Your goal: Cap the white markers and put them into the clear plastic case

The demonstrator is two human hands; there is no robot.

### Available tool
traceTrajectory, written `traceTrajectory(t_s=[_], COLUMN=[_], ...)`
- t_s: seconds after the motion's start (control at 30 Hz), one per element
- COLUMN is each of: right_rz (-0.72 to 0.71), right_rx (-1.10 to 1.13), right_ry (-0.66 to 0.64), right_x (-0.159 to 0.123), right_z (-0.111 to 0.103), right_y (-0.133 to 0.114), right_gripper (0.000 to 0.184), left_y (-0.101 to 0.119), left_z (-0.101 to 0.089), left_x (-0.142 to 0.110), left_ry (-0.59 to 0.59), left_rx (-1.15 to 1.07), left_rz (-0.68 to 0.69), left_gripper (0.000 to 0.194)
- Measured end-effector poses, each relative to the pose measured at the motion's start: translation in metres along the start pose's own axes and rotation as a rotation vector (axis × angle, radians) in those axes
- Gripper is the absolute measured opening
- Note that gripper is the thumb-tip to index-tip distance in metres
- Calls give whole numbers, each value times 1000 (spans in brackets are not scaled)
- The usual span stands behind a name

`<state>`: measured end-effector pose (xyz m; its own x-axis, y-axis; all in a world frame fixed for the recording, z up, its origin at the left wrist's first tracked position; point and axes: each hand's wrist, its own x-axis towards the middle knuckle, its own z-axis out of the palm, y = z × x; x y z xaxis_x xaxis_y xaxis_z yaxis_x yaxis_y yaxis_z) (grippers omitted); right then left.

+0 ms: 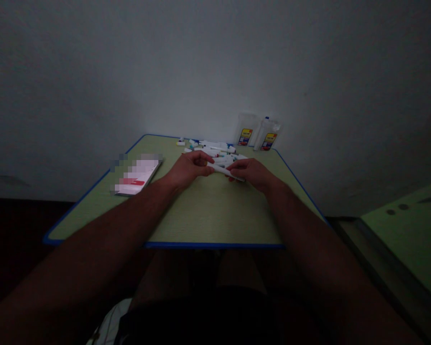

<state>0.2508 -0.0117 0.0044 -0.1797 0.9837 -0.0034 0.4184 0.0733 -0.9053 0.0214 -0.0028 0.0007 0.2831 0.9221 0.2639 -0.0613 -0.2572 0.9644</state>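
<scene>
While left hand [187, 169] pinches white marker [220, 168] near one end, right hand [254, 173] grasps other, just before loose markers [221, 149]. Step seems two-handed handling; next move calls for steady fingers.

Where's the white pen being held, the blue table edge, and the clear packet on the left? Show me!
White pen [220, 168]: head view, middle of its barrel.
Blue table edge [215, 245]: head view, the front stretch.
Left clear packet [245, 135]: head view, on its label.
</scene>
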Motion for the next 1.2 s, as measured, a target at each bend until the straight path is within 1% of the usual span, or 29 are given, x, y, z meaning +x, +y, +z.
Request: traceTrajectory(t_s=[0.23, 0.33, 0.43, 0.53, 0.67, 0.8, 1.0, 1.2], right_rz=[1, -20, -45, -61, -73, -88, -75, -70], right_rx=[7, -7, -20, -6, 91, 216, 401, 508], right_ry=[-16, -27, -29, -21, -5, -37, -73, -126], right_x=[0, 2, 3, 2, 1, 2, -1, -3], right_z=[0, -1, -2, -2, 0, 2, 5, 6], right_y=[1, 3, 6, 6, 4, 3, -5, -7], right_gripper=[18, 20, 20, 19, 16, 18, 25, 26], left_y=[-2, -2, 0, 2, -1, -5, -5, -9], left_z=[-1, -1, -1, -2, -3, -5, -6, -8], left_x=[2, 2, 1, 0, 1, 3, 4, 5], left_ry=[-9, -12, 19, 51, 62, 70, 112, 123], left_rx=[45, 46, 74, 157, 258, 244, 227, 239], left_rz=[34, 43, 6, -48, -91, -118, -161, -165], left_gripper=[23, 24, 24, 22, 18, 16, 14, 14])
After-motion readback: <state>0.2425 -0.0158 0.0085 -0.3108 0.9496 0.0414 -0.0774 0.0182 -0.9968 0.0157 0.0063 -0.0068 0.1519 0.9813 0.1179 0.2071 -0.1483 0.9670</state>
